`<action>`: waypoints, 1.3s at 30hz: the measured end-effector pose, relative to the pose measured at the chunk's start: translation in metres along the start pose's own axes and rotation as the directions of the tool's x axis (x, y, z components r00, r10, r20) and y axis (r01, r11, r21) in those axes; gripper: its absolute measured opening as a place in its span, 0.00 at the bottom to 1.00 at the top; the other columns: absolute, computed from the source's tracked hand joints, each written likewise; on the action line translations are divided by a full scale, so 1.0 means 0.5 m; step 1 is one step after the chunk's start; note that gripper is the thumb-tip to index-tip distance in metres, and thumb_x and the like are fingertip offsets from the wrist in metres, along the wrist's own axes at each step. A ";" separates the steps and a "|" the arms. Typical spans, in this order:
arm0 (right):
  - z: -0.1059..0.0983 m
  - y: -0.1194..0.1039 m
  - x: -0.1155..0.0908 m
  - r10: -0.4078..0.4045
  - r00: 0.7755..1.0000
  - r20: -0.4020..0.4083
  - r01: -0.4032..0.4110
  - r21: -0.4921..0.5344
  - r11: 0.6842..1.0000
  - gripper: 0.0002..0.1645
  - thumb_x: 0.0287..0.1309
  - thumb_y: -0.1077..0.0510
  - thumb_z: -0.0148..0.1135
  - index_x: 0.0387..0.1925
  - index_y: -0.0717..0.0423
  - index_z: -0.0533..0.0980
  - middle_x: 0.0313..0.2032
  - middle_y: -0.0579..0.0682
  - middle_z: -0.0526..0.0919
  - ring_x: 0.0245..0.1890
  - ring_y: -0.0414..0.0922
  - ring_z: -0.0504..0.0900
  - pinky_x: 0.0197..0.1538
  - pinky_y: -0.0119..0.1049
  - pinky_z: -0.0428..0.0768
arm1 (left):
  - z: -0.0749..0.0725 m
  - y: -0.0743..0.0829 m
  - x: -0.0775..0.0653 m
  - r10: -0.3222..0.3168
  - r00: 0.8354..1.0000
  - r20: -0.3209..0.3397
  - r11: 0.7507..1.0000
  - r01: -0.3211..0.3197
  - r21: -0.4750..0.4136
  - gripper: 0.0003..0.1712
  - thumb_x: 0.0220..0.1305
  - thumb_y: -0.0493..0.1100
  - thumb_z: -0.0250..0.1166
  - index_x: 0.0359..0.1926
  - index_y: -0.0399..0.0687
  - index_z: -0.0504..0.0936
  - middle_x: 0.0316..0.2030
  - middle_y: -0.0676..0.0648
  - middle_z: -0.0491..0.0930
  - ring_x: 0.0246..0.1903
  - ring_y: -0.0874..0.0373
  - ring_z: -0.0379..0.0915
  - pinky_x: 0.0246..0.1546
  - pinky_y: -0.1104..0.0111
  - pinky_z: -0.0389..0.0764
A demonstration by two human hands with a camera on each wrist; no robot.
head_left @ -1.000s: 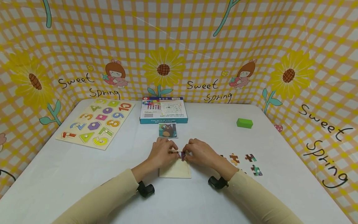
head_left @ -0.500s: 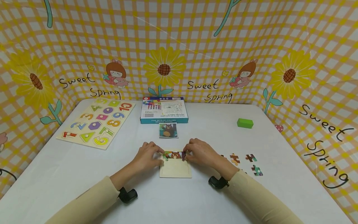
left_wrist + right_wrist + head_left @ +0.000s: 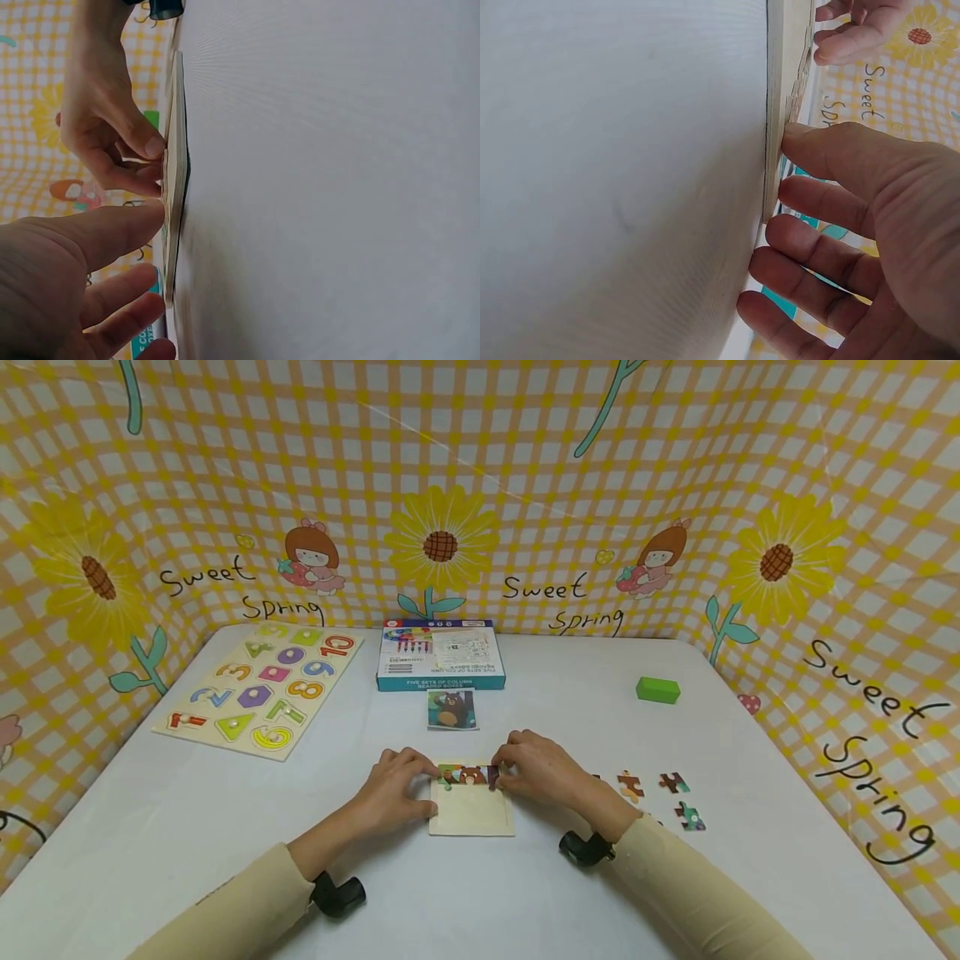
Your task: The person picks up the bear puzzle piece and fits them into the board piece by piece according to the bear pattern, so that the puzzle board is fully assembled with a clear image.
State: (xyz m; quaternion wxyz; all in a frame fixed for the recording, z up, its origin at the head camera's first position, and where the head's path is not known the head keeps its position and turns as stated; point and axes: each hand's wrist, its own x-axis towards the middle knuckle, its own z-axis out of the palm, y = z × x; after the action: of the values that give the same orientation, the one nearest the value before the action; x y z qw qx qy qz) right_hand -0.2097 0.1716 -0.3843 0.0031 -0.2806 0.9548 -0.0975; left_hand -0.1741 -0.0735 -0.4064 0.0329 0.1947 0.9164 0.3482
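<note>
A: What's around that pale square wooden puzzle tray (image 3: 472, 814)?

B: Biggest thing is the yellow-and-orange checked fabric backdrop (image 3: 480, 443) with sunflowers, well behind the tray. Under the tray there's a white tabletop (image 3: 172, 827). Then a cream rectangular wooden number board (image 3: 210, 732), left of the tray and farther back, and a flat teal-and-white cardboard box (image 3: 416, 662) behind it.

A: And the hands?

B: Left hand (image 3: 390, 789) is at the tray's left edge, thumb and index wide apart: index by the far corner, thumb lower down. Right hand (image 3: 542, 770) is at the tray's far right corner, thumb and index bent with a narrow gap. Honestly can't tell if it's pinching the piece there or just resting.

A: Smaller bits?

B: Square printed bear card (image 3: 452, 710), just behind the tray. Row of brown, green and purple jigsaw pieces (image 3: 471, 775) inside the tray along its far edge, showing a bear's face. Bright green oblong block (image 3: 657, 690), well right of the tray and farther back. Loose brown, orange and teal jigsaw pieces (image 3: 689, 816) right of the tray, a couple mostly hidden.
</note>
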 end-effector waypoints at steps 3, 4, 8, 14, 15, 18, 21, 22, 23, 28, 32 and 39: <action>0.000 0.001 0.000 0.000 1.000 -0.002 0.000 0.005 1.000 0.12 0.49 0.54 0.68 0.38 0.49 0.84 0.30 0.44 0.77 0.30 0.38 0.68 0.33 0.30 0.67 | 0.000 -0.003 0.000 0.002 1.000 0.002 1.000 -0.002 -0.008 0.22 0.47 0.41 0.73 0.46 0.48 0.81 0.49 0.50 0.75 0.49 0.52 0.61 0.50 0.56 0.61; 0.001 0.001 0.000 -0.001 1.000 -0.002 0.001 0.006 1.000 0.12 0.49 0.54 0.68 0.38 0.49 0.84 0.30 0.43 0.77 0.30 0.38 0.68 0.33 0.30 0.67 | 0.001 -0.004 0.000 0.001 1.000 0.003 1.000 -0.001 -0.007 0.22 0.47 0.41 0.73 0.46 0.48 0.81 0.49 0.50 0.75 0.49 0.52 0.61 0.50 0.56 0.61; 0.003 0.003 0.000 0.000 1.000 -0.001 0.000 0.013 1.000 0.12 0.49 0.54 0.68 0.38 0.50 0.84 0.30 0.43 0.77 0.31 0.38 0.68 0.34 0.30 0.68 | 0.002 -0.005 -0.001 0.007 1.000 0.003 1.000 -0.007 -0.001 0.23 0.47 0.42 0.73 0.47 0.47 0.81 0.50 0.50 0.75 0.50 0.51 0.61 0.51 0.55 0.61; -0.005 0.005 -0.011 0.026 0.999 0.018 -0.027 0.023 0.999 0.15 0.48 0.52 0.69 0.40 0.50 0.83 0.32 0.44 0.78 0.32 0.39 0.70 0.35 0.31 0.69 | 0.005 -0.006 -0.002 0.015 1.000 0.002 1.000 -0.015 0.016 0.24 0.47 0.43 0.73 0.48 0.46 0.81 0.51 0.49 0.75 0.51 0.50 0.62 0.51 0.54 0.61; -0.008 0.007 -0.014 0.027 0.999 0.018 -0.027 0.025 0.999 0.16 0.48 0.52 0.69 0.41 0.51 0.83 0.33 0.44 0.79 0.33 0.39 0.70 0.36 0.32 0.69 | 0.006 -0.007 -0.002 0.016 1.000 0.002 1.000 -0.016 0.018 0.24 0.47 0.43 0.73 0.48 0.46 0.81 0.51 0.49 0.75 0.51 0.50 0.62 0.51 0.54 0.61; -0.021 0.017 -0.030 0.035 0.999 0.011 -0.036 0.040 0.999 0.18 0.49 0.51 0.68 0.43 0.51 0.82 0.36 0.45 0.80 0.37 0.41 0.73 0.40 0.34 0.73 | 0.008 -0.009 -0.003 0.019 1.000 0.002 1.000 -0.019 0.022 0.23 0.48 0.43 0.73 0.48 0.47 0.80 0.52 0.49 0.75 0.51 0.50 0.62 0.51 0.54 0.61; -0.036 0.037 -0.049 0.042 0.999 -0.009 -0.042 0.061 0.997 0.19 0.51 0.50 0.67 0.45 0.53 0.82 0.40 0.47 0.80 0.41 0.43 0.75 0.43 0.38 0.75 | 0.009 -0.012 -0.003 0.022 1.000 -0.001 0.999 -0.022 0.024 0.23 0.48 0.43 0.73 0.48 0.47 0.80 0.52 0.50 0.75 0.51 0.51 0.62 0.51 0.54 0.61; -0.042 0.044 -0.057 0.049 0.999 -0.015 -0.048 0.071 0.996 0.19 0.51 0.50 0.67 0.45 0.53 0.81 0.40 0.47 0.80 0.43 0.44 0.75 0.45 0.39 0.75 | 0.010 -0.013 -0.003 0.022 1.000 -0.003 0.999 -0.022 0.025 0.23 0.48 0.43 0.73 0.48 0.47 0.80 0.52 0.50 0.75 0.51 0.51 0.62 0.51 0.54 0.61; -0.048 0.053 -0.064 0.050 0.998 -0.024 -0.048 0.079 0.996 0.20 0.52 0.50 0.67 0.46 0.53 0.81 0.41 0.48 0.80 0.44 0.45 0.75 0.45 0.40 0.75 | 0.010 -0.013 -0.004 0.022 1.000 -0.004 0.999 -0.021 0.026 0.23 0.48 0.44 0.73 0.48 0.47 0.81 0.52 0.50 0.75 0.51 0.51 0.62 0.51 0.54 0.61; -0.070 0.097 -0.106 0.076 0.995 -0.067 -0.068 0.122 0.990 0.19 0.53 0.52 0.66 0.47 0.54 0.80 0.43 0.49 0.80 0.46 0.47 0.74 0.46 0.43 0.75 | 0.010 -0.014 -0.005 0.017 1.000 -0.009 1.000 -0.016 0.026 0.23 0.48 0.44 0.73 0.47 0.47 0.81 0.52 0.51 0.75 0.51 0.52 0.62 0.50 0.55 0.62; -0.080 0.125 -0.137 0.085 0.992 -0.091 -0.071 0.143 0.987 0.19 0.53 0.54 0.66 0.47 0.55 0.80 0.44 0.51 0.80 0.47 0.47 0.72 0.47 0.44 0.74 | 0.009 -0.012 -0.005 0.020 1.000 -0.006 1.000 -0.019 0.020 0.23 0.48 0.44 0.73 0.48 0.47 0.81 0.52 0.51 0.75 0.51 0.51 0.62 0.51 0.55 0.61; -0.075 0.157 -0.171 0.116 0.991 -0.060 -0.107 0.142 0.984 0.18 0.53 0.55 0.66 0.47 0.55 0.80 0.45 0.49 0.80 0.45 0.47 0.72 0.43 0.38 0.75 | 0.008 -0.011 -0.007 0.033 0.999 -0.008 0.999 -0.033 0.007 0.23 0.48 0.43 0.73 0.48 0.47 0.81 0.52 0.50 0.75 0.51 0.50 0.62 0.50 0.54 0.61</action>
State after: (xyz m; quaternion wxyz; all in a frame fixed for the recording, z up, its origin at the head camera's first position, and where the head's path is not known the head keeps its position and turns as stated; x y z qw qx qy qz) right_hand -0.1820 0.2892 -0.3664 -0.0044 -0.2223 0.9596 -0.1727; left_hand -0.1719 -0.0762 -0.4130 0.0230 0.2084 0.9145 0.3461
